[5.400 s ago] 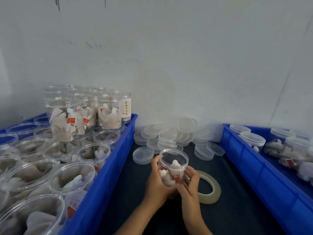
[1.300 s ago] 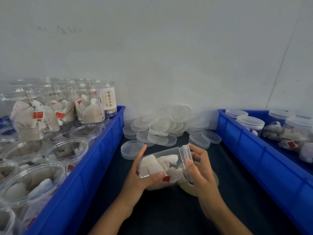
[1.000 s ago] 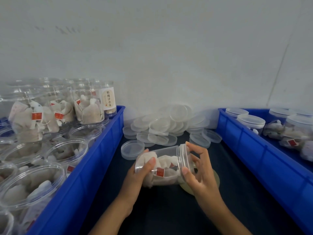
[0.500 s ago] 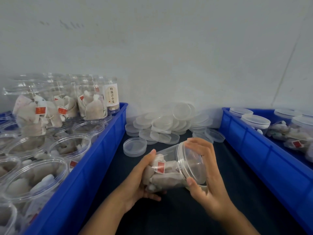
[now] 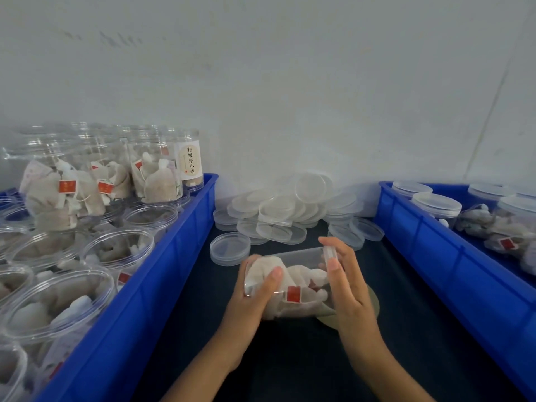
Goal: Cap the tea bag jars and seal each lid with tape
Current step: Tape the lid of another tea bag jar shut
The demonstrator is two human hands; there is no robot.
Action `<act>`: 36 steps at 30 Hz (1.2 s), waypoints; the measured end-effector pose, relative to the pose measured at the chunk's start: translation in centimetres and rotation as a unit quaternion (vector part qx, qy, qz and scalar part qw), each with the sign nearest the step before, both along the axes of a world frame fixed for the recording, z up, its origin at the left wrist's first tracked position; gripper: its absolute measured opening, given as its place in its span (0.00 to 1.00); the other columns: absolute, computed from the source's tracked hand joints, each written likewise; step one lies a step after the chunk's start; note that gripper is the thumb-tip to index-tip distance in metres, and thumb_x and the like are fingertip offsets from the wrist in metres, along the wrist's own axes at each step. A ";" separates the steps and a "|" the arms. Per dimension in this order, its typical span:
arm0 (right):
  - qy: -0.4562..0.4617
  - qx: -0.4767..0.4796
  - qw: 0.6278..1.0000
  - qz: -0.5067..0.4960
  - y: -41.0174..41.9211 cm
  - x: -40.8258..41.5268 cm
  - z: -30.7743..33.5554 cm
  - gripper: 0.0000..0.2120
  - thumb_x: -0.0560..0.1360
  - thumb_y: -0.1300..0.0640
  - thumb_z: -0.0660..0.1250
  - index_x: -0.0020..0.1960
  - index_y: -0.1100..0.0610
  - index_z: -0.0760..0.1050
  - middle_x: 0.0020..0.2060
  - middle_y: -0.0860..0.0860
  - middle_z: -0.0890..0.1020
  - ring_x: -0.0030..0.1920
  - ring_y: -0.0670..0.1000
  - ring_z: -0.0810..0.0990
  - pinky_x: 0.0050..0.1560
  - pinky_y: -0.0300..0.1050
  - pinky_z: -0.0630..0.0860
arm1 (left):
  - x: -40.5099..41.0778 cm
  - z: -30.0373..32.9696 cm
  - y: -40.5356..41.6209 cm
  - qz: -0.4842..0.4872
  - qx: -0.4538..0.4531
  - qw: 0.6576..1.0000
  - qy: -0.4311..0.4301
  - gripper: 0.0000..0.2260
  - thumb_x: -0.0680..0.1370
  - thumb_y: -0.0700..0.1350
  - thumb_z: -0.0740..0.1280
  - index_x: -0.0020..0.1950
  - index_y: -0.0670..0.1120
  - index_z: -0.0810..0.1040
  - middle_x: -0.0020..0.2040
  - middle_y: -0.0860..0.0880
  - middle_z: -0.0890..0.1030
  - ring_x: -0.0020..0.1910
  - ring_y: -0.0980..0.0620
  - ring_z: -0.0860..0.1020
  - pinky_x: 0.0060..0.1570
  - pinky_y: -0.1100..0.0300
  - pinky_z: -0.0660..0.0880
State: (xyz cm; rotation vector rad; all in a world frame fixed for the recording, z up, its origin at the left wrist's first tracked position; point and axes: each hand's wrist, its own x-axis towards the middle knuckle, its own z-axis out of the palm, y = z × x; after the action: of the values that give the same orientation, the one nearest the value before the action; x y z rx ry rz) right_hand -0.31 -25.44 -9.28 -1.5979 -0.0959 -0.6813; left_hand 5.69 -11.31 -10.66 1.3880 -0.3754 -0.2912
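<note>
A clear jar [image 5: 290, 281] full of tea bags [image 5: 272, 274] lies on its side between the person's two hands, raised just above the dark table [image 5: 290, 367]. The left hand [image 5: 255, 297] grips the jar's base end, thumb curled over the top and fingers wrapped beneath. The right hand [image 5: 345, 288] curls round the lid [image 5: 329, 255] at the jar's right end, thumb on the near side of the rim and fingers over the far side. A red tag [image 5: 293, 293] shows through the jar wall. Under the right hand, a roll of tape [image 5: 372, 303] lies flat on the table, mostly hidden. Behind the hands, a heap of loose lids [image 5: 278, 216] rests against the wall. A blue bin [image 5: 162, 274] on the left holds open jars [image 5: 119, 248] filled with tea bags, some stacked at the back. A second blue bin [image 5: 452, 274] on the right holds capped jars [image 5: 436, 206].
</note>
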 end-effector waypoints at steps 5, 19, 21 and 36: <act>0.102 0.072 0.992 0.026 -0.4 0.8 0.0 0.08 0.75 0.38 0.56 0.52 0.30 0.71 0.52 0.41 0.78 0.52 0.48 0.81 0.53 0.55 0.80 | -0.2 -0.2 -0.3 0.023 -0.010 0.994 -0.104 0.24 0.67 0.57 0.72 0.60 0.61 0.68 0.48 0.63 0.79 0.49 0.59 0.82 0.39 0.64 0.79; 0.072 0.007 0.997 -0.003 -0.6 0.9 0.4 0.16 0.82 0.44 0.52 0.68 0.43 0.67 0.65 0.41 0.70 0.68 0.49 0.70 0.68 0.52 0.69 | -0.2 -0.5 -0.5 0.014 -0.036 0.999 -0.023 0.20 0.68 0.58 0.72 0.59 0.60 0.73 0.52 0.57 0.81 0.50 0.53 0.83 0.45 0.55 0.81; 0.109 0.093 0.988 0.066 -1.8 1.3 0.4 0.17 0.83 0.52 0.52 0.70 0.53 0.67 0.67 0.52 0.72 0.69 0.57 0.69 0.69 0.54 0.66 | -0.3 -0.4 -0.5 0.037 -0.035 0.997 -0.059 0.24 0.65 0.57 0.73 0.59 0.60 0.72 0.51 0.58 0.79 0.50 0.55 0.82 0.42 0.57 0.81; 0.006 -0.173 0.985 0.001 -1.7 0.2 -0.9 0.26 0.76 0.34 0.50 0.72 0.39 0.59 0.65 0.41 0.70 0.64 0.43 0.73 0.60 0.45 0.74 | -0.5 -0.5 -0.5 0.026 -0.101 0.994 0.012 0.24 0.67 0.61 0.73 0.60 0.56 0.74 0.54 0.48 0.83 0.51 0.48 0.83 0.44 0.56 0.81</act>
State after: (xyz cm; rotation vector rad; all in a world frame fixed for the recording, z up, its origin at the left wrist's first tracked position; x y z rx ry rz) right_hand -0.11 -27.18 -10.16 -1.9345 -0.2159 -0.6800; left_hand 5.17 -11.78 -11.15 1.1934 -0.3381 -0.2199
